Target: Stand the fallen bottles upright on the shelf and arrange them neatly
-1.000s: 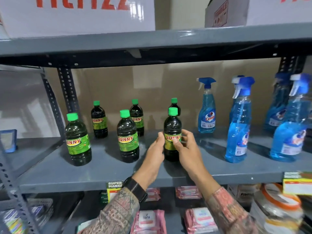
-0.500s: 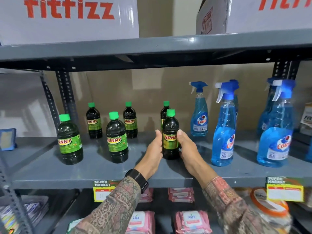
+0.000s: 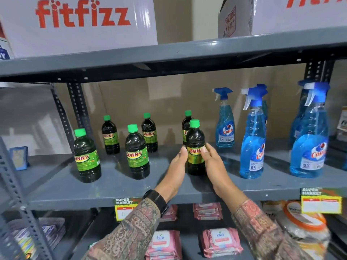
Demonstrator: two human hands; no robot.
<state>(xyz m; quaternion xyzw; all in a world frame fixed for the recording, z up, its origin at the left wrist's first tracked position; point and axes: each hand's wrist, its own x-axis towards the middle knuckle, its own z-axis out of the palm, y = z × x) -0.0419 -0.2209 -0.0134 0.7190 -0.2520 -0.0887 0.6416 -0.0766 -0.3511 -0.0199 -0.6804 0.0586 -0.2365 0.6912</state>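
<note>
From the head view we see our left hand [image 3: 177,167] and right hand [image 3: 214,162] clasped around one upright dark Sunny bottle [image 3: 195,147] at the middle of the grey shelf [image 3: 116,186]. Five more green-capped bottles [image 3: 137,152] stand upright to its left and behind it. Blue spray bottles [image 3: 252,136] stand to the right.

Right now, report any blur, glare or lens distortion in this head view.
Head view: the dark green-capped bottle between the left hand and right hand is sharp; the orange-lidded jar at lower right is smeared; glare streaks the grey metal upper shelf; the wide lens bends the shelf edges.
</note>
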